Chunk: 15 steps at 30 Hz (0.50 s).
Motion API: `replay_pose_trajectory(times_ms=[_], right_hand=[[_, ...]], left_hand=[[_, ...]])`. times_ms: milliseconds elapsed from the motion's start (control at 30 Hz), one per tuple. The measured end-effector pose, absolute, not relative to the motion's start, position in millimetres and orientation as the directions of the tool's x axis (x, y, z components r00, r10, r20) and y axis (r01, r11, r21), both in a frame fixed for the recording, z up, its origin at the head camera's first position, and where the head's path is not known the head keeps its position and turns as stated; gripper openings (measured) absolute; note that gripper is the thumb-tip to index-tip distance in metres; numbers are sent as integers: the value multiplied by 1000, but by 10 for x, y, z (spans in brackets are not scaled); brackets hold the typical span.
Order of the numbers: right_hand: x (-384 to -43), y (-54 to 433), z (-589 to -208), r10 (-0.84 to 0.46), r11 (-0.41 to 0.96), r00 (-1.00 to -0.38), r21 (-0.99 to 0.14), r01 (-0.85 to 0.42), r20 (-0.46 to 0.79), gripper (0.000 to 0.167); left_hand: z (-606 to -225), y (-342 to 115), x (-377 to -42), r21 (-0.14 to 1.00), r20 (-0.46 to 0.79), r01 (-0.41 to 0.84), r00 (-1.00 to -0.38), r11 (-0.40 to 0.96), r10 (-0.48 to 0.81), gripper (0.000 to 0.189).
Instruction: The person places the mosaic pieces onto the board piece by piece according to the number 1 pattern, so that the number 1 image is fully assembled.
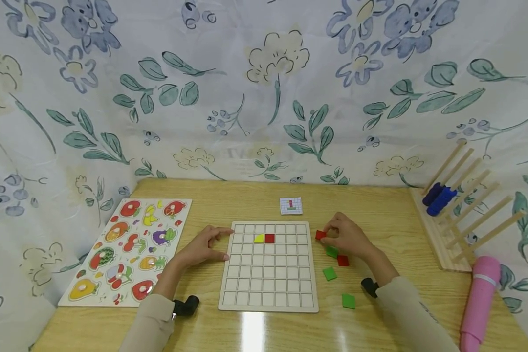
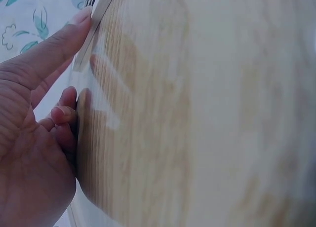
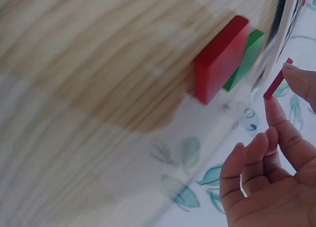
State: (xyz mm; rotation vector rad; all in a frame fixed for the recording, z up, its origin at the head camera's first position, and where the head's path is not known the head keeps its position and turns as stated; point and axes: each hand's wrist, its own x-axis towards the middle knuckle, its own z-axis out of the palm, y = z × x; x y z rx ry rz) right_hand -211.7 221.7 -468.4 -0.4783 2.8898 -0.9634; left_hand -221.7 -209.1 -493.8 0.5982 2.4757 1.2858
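Between thumb and index finger, my right hand (image 1: 347, 235) pinches a red square tile (image 3: 277, 80), held off the table to the right of the grid board. Below that hand lie a green tile (image 1: 332, 252) and another red tile (image 1: 343, 261), with two more green tiles (image 1: 329, 273) nearer the front. My left hand (image 1: 204, 244) touches the left edge of the white grid board (image 1: 268, 271) with thumb and index finger extended; its other fingers are bent. In the board's upper part, a yellow piece (image 1: 259, 238) sits beside a red square (image 1: 270, 238).
A small card with a coloured grid pattern (image 1: 291, 206) lies behind the board. At left is a fruit puzzle board (image 1: 132, 252). On the right stand a wooden peg rack with blue rings (image 1: 441, 200) and a pink cylindrical object (image 1: 479, 303). A floral curtain encloses the table.
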Motion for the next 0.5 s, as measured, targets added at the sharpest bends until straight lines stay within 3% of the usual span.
replay_pose_trajectory(times_ms=[500], right_hand=[[-2157, 1886, -4591, -341, 731, -940, -628, -267, 2, 15]], left_hand=[[-4972, -2116, -2256, 821, -63, 239, -864, 518, 500, 66]])
